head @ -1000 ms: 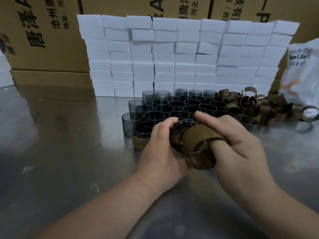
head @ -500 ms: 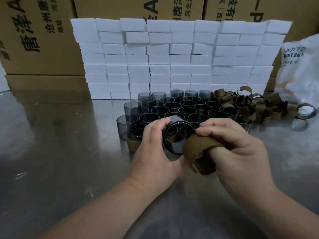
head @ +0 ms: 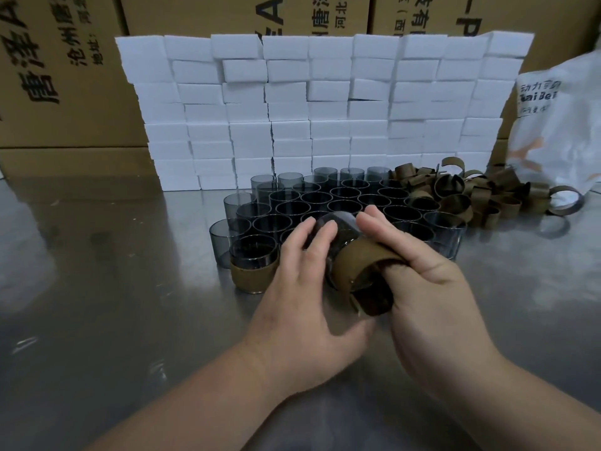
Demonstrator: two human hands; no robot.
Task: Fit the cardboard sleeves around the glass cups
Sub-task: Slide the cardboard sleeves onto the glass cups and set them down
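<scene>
Above the middle of the shiny steel worktop (head: pixel 97 288), the left hand (head: pixel 305 281) grips a smoky grey glass cup (head: pixel 338 226) tipped sideways, while the right hand (head: pixel 432 288) pinches a brown cardboard sleeve (head: pixel 361 265) against its near end.

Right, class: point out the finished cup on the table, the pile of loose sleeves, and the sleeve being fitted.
finished cup (head: pixel 253 278), head view, on its brown band.
pile of loose sleeves (head: pixel 481 194), head view, on a ring near its middle.
sleeve being fitted (head: pixel 361 260), head view, on its top outer face.
</scene>
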